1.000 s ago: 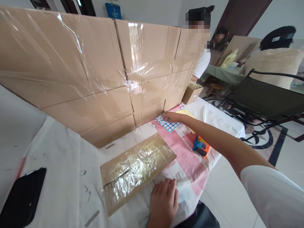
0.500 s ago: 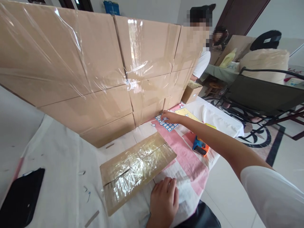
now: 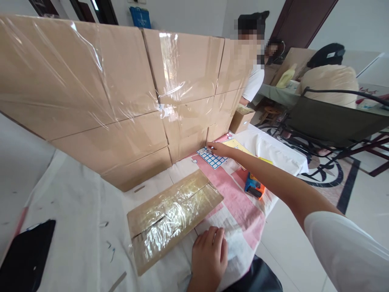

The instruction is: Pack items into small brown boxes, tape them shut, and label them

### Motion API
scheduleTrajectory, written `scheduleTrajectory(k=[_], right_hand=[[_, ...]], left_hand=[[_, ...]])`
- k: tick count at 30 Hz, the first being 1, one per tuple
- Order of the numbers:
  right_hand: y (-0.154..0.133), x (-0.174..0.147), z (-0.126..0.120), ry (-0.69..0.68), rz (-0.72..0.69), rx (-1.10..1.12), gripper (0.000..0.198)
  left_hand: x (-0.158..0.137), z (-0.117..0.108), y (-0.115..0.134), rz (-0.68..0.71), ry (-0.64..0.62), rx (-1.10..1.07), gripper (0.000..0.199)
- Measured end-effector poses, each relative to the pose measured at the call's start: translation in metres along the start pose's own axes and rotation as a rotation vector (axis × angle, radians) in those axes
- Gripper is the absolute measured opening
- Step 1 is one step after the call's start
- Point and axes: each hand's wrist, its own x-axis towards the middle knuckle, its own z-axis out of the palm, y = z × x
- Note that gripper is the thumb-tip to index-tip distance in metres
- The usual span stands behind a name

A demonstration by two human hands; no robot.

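My right hand (image 3: 219, 149) reaches far over the table to a sheet of white labels with a blue grid (image 3: 214, 161). Its fingers are pinched at the sheet's back edge; whatever lies between them is too small to make out. Closer to me, my left hand (image 3: 210, 249) rests on the cloth with its fingers stretched and slightly bent, holding nothing. Just beyond it lies a flat cardboard box (image 3: 174, 217) sealed with shiny clear tape. An orange and blue tape dispenser (image 3: 254, 187) sits below my right forearm.
A wall of stacked, taped cartons (image 3: 133, 101) stands along the table's back. A yellow sheet (image 3: 237, 145) and a small carton (image 3: 242, 119) lie at the far end. A black phone-like object (image 3: 27, 255) is at left. Another person (image 3: 253, 81) is behind the cartons; a chair (image 3: 343, 117) stands right.
The view has shifted slightly. My right hand stays at the label sheet with only a small movement of its fingers, and my left hand keeps its place.
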Motion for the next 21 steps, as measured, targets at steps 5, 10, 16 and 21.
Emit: scheduleTrajectory(k=[5,10,16,21], right_hand=[[-0.001,-0.004,-0.007,0.005,0.091,0.106,0.019],[-0.005,-0.012,-0.012,0.011,0.176,0.238,0.014],[-0.016,-0.024,-0.021,0.088,0.232,0.366,0.015],[-0.039,-0.049,-0.031,0.205,0.264,0.536,0.011]], left_hand=[[0.0,-0.002,0.001,0.004,-0.004,-0.005,0.021],[0.003,-0.003,0.0,0.009,-0.006,-0.014,0.02],[0.003,-0.004,0.001,0.018,-0.008,-0.022,0.021],[0.012,-0.013,0.003,0.005,0.018,-0.204,0.022]])
